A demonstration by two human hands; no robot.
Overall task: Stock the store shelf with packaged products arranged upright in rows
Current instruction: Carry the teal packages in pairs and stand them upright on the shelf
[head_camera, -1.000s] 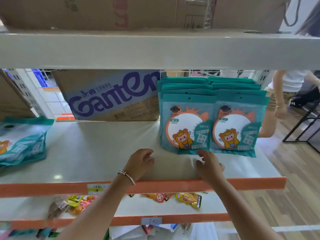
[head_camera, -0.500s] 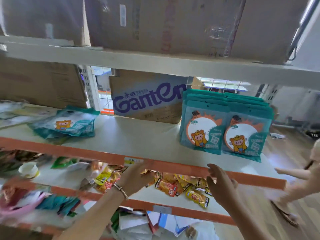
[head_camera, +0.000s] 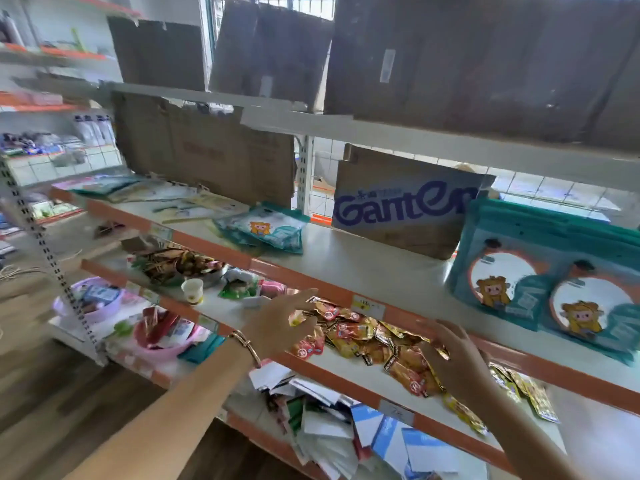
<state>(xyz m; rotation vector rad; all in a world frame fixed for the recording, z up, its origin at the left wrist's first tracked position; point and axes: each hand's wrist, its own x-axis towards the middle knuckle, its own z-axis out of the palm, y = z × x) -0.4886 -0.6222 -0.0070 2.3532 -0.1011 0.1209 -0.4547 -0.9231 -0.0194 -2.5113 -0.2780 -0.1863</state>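
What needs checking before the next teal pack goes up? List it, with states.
1. Left hand empty: ok.
2. Right hand empty: ok.
3. Loose teal packs within view, lying flat on the shelf: ok.
4. Upright rows standing: ok.
5. Bare shelf space left of the rows: ok.
6. Rows flush at the back: cannot tell.

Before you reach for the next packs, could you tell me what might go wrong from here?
The upright teal packs stand unsupported near the shelf's front edge, so a knock could tip them. The loose teal pile lies flat and may slide when grabbed. Both the left hand and right hand are empty.
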